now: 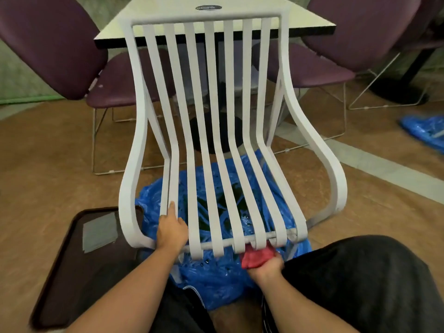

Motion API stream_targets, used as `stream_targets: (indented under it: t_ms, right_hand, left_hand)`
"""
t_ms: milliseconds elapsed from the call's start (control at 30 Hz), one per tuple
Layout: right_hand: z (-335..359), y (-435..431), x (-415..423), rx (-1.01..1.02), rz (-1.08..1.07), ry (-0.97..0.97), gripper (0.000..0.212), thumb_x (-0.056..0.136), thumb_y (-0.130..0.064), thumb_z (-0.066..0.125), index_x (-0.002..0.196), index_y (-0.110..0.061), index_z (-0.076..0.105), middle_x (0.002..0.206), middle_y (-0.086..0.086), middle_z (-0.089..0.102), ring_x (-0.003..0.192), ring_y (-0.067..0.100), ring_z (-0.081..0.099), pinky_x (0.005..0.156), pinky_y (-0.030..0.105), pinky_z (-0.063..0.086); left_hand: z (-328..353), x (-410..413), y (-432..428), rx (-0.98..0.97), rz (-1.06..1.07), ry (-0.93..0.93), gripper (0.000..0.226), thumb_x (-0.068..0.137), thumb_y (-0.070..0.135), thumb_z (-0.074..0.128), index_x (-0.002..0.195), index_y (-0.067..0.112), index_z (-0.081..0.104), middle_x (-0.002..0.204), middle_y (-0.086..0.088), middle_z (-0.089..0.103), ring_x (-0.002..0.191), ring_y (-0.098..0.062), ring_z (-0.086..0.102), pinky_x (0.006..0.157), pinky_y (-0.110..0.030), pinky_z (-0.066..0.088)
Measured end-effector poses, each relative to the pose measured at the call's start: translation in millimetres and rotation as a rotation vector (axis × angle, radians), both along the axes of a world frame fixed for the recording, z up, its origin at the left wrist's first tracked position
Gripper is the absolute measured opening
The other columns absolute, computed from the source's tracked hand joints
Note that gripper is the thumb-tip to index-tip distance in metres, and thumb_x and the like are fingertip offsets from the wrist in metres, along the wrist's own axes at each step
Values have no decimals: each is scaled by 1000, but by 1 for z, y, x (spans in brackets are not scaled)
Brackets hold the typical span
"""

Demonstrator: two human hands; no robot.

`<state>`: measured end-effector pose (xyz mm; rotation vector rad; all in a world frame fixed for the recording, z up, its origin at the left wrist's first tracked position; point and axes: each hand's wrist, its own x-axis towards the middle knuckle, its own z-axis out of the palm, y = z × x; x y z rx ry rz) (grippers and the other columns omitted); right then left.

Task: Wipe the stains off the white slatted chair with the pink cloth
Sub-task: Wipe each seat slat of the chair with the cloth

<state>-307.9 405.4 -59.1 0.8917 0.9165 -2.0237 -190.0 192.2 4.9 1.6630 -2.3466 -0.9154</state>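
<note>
The white slatted chair (211,131) stands in front of me, its seat slats curling down over the front rail. My left hand (171,230) grips the second slat from the left near the seat's front edge, thumb lying along the slat. My right hand (265,264) holds the bunched pink cloth (255,257) against the underside of the curled slat ends at the front right. The fingers of that hand are mostly hidden by the cloth and slats.
A blue plastic sheet (216,280) with dark wet patches lies under the chair. A dark tray (91,260) sits on the floor at left. Purple chairs (48,44) and a white table (216,18) stand behind. Another blue plastic bundle (425,131) lies at right. My knees are below.
</note>
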Motion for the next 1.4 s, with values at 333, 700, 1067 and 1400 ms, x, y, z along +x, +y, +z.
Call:
stream_targets:
  t_ms: [333,700,1067,1400]
  right_hand:
    - [69,-27,34,233,324,-115,70,94,-58,18,135,-17,57,130,17,59,118,31,56,110,41,31]
    - [195,-8,24,47,655,353,38,80,-16,54,116,-6,63,108,20,73,92,37,69,70,44,59]
    - [219,-14,5,-29,899,520,28,81,-11,51,108,-7,57,111,16,67,97,33,65,71,42,59]
    - [225,-21,-14,86,980,679,40,92,3,64,128,-14,61,118,12,72,107,32,70,84,52,60]
  left_hand:
    - [28,6,37,-124,-41,-24,42,96,29,56,138,27,55,151,-7,39,139,-31,30,115,-49,27]
    - [78,5,79,1141,146,633,55,99,53,49,117,6,73,112,-23,72,107,-39,67,90,-51,57]
    - [108,30,66,1219,30,926,59,91,52,60,127,6,64,125,-22,67,106,-41,68,87,-53,57]
    - [106,37,52,1222,28,1065,68,74,21,80,136,4,57,130,-24,62,111,-44,65,93,-59,54]
